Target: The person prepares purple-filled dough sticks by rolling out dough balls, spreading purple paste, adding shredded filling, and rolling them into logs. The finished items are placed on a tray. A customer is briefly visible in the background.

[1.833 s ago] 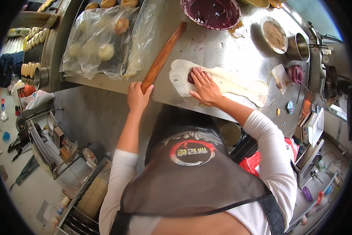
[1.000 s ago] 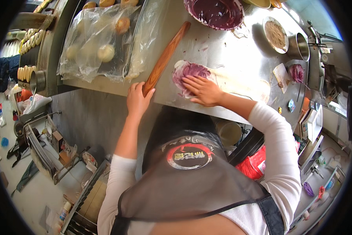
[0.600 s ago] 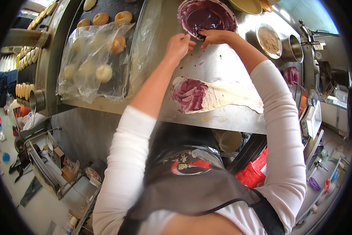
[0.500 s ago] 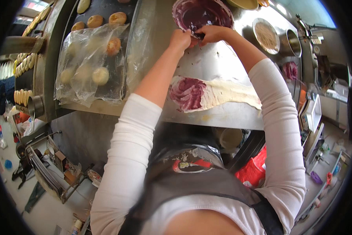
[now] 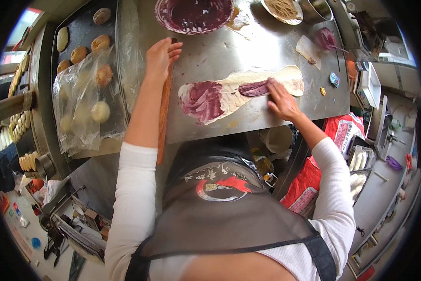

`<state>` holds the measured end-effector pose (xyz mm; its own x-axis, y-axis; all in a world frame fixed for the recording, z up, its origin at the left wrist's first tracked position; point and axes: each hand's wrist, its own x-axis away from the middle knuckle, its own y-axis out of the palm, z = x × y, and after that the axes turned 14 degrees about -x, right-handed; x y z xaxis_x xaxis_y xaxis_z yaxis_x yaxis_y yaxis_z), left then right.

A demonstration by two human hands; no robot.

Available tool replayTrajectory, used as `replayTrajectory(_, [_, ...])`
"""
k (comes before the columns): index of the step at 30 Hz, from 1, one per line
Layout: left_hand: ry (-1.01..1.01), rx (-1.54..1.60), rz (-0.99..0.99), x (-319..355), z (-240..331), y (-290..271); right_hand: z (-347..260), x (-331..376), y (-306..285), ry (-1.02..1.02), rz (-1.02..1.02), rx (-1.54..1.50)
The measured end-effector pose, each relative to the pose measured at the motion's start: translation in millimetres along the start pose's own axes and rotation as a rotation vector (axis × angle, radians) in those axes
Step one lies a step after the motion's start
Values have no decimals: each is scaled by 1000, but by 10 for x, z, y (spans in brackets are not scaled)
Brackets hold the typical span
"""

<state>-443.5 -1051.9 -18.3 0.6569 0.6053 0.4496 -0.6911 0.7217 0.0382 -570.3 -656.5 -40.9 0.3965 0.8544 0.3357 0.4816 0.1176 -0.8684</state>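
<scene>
Rolling pin partly behind left hand — paste bowl partly beyond upper picture edge

Dough is laid near the front edge of the table, paste on its left end. To its left, that edge is overhung by a rolling pin; a tray is placed farther left, a bowl behind the dough.

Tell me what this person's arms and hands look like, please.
The left sleeve and right sleeve are white and close-fitting; the right one shows fine ribbing. Both end partway along the forearms, leaving the wrists bare. The left hand and right hand are ungloved, and I can see no watch or bracelet.
</scene>
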Motion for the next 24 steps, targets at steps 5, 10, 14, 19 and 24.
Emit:
replayTrajectory(5, [30,75,66,299,-124,-45,-1001,-544,507,312,382,-326])
replayTrajectory(10, [38,19,38,448,-191,58,-1319,-661,739,-299,196,-274])
replayTrajectory(14, [56,9,34,447,-245,3,-19,-271,202,-7,236,-116])
replayTrajectory(19, [22,25,39,269,-253,-70,294,-169,40,607,512,-95])
replayTrajectory(24, [32,108,18,-114,-131,50,-798,-697,724,30,430,-210])
